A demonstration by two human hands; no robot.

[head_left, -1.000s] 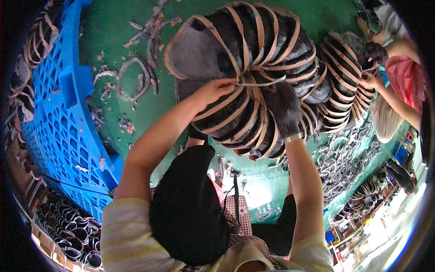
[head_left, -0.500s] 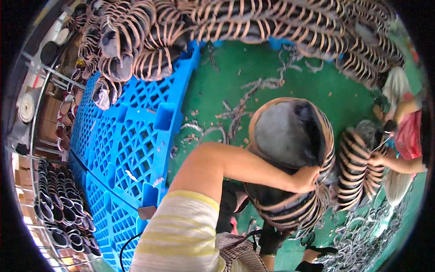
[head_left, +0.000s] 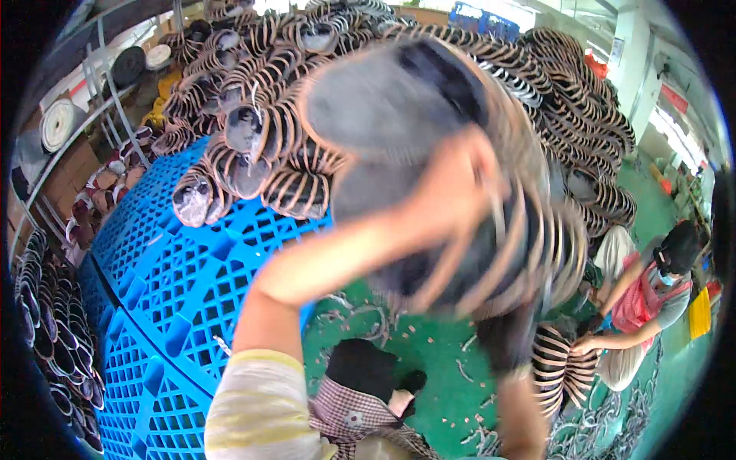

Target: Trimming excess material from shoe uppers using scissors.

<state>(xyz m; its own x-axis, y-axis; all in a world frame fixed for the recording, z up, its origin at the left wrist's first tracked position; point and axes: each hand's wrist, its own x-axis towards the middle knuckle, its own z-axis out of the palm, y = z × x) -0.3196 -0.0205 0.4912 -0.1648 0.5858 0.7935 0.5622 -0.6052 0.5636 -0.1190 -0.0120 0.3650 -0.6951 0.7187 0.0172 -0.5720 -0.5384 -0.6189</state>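
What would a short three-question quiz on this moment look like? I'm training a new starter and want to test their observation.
1. True or false: the left hand presses on the big bundle of grey soles bound in tan bands.
2. What do the stacked bundles at the back rest on? A) blue plastic grid pallets B) a wooden bench C) a steel cart
3. Fill in: the floor is ____ in colour.

Key: 1 true; 2 A; 3 green.
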